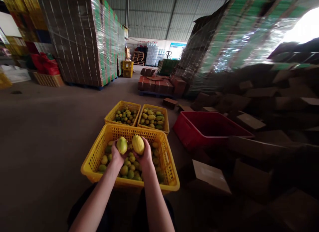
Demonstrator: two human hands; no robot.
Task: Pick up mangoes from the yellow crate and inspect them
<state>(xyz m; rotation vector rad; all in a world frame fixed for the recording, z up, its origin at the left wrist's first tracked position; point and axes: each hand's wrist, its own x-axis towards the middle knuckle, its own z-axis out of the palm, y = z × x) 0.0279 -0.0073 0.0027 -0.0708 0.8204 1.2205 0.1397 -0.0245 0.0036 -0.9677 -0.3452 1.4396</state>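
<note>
By the left hand (116,155) a greenish fruit (122,145) is gripped, by the right hand (146,151) a yellow fruit (138,145), both above the fruit pile (131,165) in the near crate (129,183). Beyond, two filled crates (113,112) are set, with a red tub (186,135) at right.

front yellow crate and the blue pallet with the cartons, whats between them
In the head view, the back right yellow crate of fruit, then a strip of floor.
</note>
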